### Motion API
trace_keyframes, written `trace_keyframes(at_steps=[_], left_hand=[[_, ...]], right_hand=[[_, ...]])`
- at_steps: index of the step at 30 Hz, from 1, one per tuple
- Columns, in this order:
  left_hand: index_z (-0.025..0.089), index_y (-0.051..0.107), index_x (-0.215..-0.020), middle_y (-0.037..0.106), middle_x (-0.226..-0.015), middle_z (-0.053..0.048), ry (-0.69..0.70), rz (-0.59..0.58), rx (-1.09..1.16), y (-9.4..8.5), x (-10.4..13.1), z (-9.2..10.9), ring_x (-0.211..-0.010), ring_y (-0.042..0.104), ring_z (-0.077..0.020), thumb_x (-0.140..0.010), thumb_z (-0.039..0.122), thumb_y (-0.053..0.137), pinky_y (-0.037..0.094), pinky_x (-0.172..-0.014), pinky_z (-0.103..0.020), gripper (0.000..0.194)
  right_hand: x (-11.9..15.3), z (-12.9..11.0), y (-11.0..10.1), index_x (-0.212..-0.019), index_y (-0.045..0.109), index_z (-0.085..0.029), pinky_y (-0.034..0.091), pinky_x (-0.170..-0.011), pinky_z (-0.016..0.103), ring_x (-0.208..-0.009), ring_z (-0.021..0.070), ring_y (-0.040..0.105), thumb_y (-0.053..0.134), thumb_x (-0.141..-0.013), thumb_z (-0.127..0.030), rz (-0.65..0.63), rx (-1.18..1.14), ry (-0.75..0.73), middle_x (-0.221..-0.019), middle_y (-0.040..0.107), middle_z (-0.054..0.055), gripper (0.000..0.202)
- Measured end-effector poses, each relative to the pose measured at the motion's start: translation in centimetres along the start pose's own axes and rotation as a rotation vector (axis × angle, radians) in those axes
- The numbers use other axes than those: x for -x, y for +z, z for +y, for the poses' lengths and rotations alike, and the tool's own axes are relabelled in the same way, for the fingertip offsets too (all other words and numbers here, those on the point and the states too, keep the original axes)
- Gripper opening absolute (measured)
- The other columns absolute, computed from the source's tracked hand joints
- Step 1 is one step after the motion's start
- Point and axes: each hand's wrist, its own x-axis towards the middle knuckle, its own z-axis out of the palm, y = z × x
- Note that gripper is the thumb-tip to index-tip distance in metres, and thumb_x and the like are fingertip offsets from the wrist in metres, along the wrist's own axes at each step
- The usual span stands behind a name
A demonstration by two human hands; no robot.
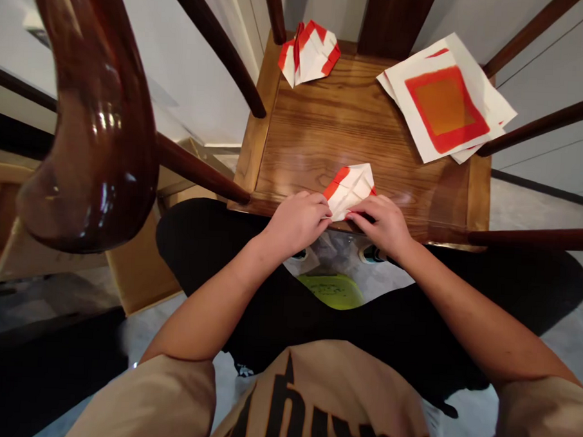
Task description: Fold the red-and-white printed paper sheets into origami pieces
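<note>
Here's the left hand (298, 222), fingers clamped on the lower left edge of the folded paper (351, 190). Across from it, the right hand (385, 221) has thumb and forefinger pinching the lower right edge. That white-and-red paper sits right between them, at the near edge of the wooden chair seat (334, 127). Farther out, back left corner: a second folded piece (318, 52), creased, red and white. Over at back right, a stack of sheets (448, 109), the top one showing an orange square framed in red! And far left, a glossy curved armrest (92, 139) looms large.
</note>
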Motion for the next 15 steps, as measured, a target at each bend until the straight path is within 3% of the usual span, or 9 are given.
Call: trace_keyframes(at_steps=[6,11,15], left_hand=[[0.022,0.075,-0.089,0.067,-0.1,-0.005,-0.016,0.019,0.014,0.4,0.0,0.1,-0.095,0.061,-0.0234,-0.09,0.03,0.062,0.049,-0.087,-0.04,0.016],[0.023,0.075,-0.098,0.065,-0.106,-0.006,-0.005,0.018,-0.082,0.5,0.2,0.4,-0.098,0.06,-0.0249,-0.088,0.03,0.065,0.049,-0.084,-0.04,0.016],[0.022,0.074,-0.102,0.066,-0.106,-0.007,0.016,0.008,-0.184,0.5,0.1,1.1,-0.093,0.062,-0.0242,-0.091,0.03,0.06,0.048,-0.08,-0.039,0.019]], right_hand=[[-0.2,-0.1,0.0,-0.087,0.073,-0.024,0.045,-0.078,0.038,-0.08,0.0216,0.06,0.06,-0.093,-0.04,0.011,-0.003,0.016,-0.084,0.071,0.005,0.022],[0.5,-0.1,-0.5,-0.089,0.073,-0.025,0.047,-0.081,0.039,-0.085,0.0226,0.062,0.062,-0.093,-0.039,-0.013,-0.07,-0.026,-0.088,0.073,0.004,0.019],[1.4,-0.2,-0.6,-0.091,0.074,-0.026,0.049,-0.082,0.04,-0.087,0.0229,0.063,0.062,-0.092,-0.038,0.054,-0.104,-0.006,-0.09,0.072,0.005,0.018]])
